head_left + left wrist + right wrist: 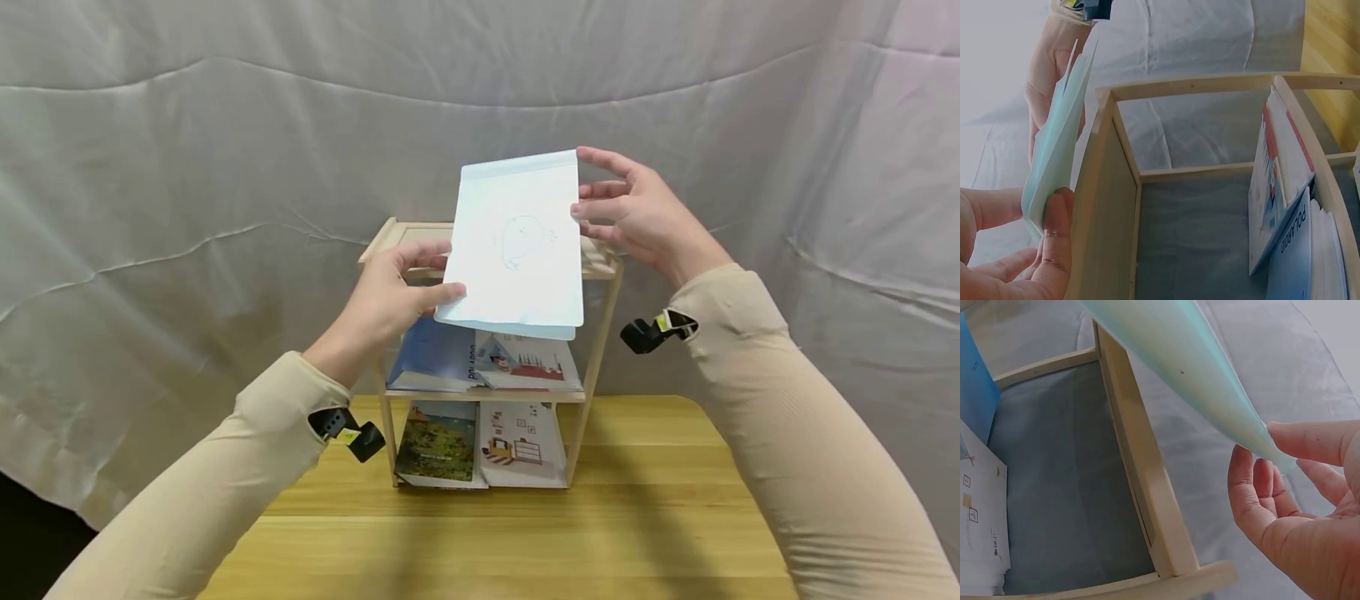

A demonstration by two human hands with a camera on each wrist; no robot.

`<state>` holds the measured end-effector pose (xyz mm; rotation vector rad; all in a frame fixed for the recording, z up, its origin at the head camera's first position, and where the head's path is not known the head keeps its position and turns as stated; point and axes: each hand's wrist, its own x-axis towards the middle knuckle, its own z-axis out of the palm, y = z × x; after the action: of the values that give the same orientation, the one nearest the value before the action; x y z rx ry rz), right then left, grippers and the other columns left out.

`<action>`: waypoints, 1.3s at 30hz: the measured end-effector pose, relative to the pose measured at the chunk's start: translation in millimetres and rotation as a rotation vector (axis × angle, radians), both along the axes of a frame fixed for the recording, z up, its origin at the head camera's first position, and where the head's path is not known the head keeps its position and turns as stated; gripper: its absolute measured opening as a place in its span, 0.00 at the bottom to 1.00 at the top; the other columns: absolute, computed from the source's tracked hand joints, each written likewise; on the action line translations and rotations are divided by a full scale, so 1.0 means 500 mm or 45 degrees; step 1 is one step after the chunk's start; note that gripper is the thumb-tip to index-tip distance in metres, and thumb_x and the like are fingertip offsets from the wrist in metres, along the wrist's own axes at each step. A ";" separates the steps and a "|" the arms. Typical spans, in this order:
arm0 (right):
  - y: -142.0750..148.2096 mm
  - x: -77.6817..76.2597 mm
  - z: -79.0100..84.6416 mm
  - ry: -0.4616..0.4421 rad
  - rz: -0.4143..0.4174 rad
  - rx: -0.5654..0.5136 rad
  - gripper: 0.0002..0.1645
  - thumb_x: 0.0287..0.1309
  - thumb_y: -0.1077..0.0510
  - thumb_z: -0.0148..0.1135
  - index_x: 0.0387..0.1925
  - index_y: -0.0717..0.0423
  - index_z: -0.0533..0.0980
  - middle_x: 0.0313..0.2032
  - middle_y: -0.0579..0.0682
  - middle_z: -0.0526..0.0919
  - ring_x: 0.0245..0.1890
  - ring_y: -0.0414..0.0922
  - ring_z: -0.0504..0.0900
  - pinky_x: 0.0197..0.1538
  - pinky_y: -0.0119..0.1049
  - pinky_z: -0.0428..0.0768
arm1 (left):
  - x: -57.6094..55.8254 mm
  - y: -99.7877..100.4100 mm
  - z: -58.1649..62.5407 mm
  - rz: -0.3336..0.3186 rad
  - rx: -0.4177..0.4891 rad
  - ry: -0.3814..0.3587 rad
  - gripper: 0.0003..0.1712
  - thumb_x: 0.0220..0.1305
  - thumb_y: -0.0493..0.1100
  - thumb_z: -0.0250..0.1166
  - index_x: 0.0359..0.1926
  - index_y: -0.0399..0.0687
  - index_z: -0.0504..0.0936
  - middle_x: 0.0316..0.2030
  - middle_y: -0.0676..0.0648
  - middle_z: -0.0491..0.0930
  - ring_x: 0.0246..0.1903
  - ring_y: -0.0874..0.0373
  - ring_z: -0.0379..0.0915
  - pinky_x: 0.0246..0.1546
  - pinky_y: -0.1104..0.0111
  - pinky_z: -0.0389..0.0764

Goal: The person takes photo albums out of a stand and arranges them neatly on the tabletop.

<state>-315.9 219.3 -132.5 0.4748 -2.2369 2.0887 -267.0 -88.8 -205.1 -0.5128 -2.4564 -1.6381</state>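
Both hands hold up a thin, pale booklet (517,242) with a faint line drawing on its front, above a small wooden shelf rack (487,395). At the booklet's lower left edge, my left hand (390,292) pinches it, thumb on the front and fingers behind. My right hand (637,212) grips the upper right edge between thumb and fingers. Seen from the left wrist, the pale green covers (1057,147) part slightly at the far end. The right wrist view shows the booklet bowed, its corner between the right thumb (1310,440) and fingers. It hides part of the rack's top.
On the middle shelf lean a blue POLAROID album (435,354) and a white illustrated album (528,362). Below stand a green landscape album (438,446) and another white one (522,442). The rack stands on a wooden table (465,542) before a grey curtain (225,167).
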 end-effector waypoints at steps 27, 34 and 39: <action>0.113 0.058 -0.028 0.079 -0.059 0.006 0.50 0.62 0.67 0.76 0.80 0.37 0.66 0.54 0.53 0.73 0.51 0.48 0.79 0.46 0.31 0.87 | 0.048 0.098 -0.047 -0.173 0.184 0.054 0.35 0.72 0.33 0.69 0.77 0.52 0.74 0.72 0.46 0.73 0.54 0.48 0.86 0.55 0.59 0.88; 0.154 0.064 -0.041 0.089 -0.046 -0.036 0.50 0.63 0.70 0.73 0.80 0.38 0.66 0.53 0.52 0.75 0.49 0.46 0.80 0.45 0.31 0.88 | 0.057 0.130 -0.062 -0.246 0.203 0.141 0.36 0.72 0.32 0.68 0.78 0.49 0.72 0.71 0.46 0.73 0.41 0.54 0.86 0.34 0.69 0.81; 0.185 0.071 -0.053 0.094 -0.042 -0.081 0.50 0.63 0.73 0.71 0.80 0.40 0.66 0.53 0.51 0.75 0.47 0.45 0.81 0.44 0.31 0.89 | 0.060 0.156 -0.074 -0.292 0.220 0.166 0.37 0.71 0.31 0.67 0.78 0.48 0.71 0.72 0.45 0.72 0.29 0.58 0.77 0.28 0.71 0.74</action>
<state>-280.3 311.6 -159.2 0.4988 -2.1171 2.0834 -237.0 -10.7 -241.9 -0.8719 -2.2061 -1.8156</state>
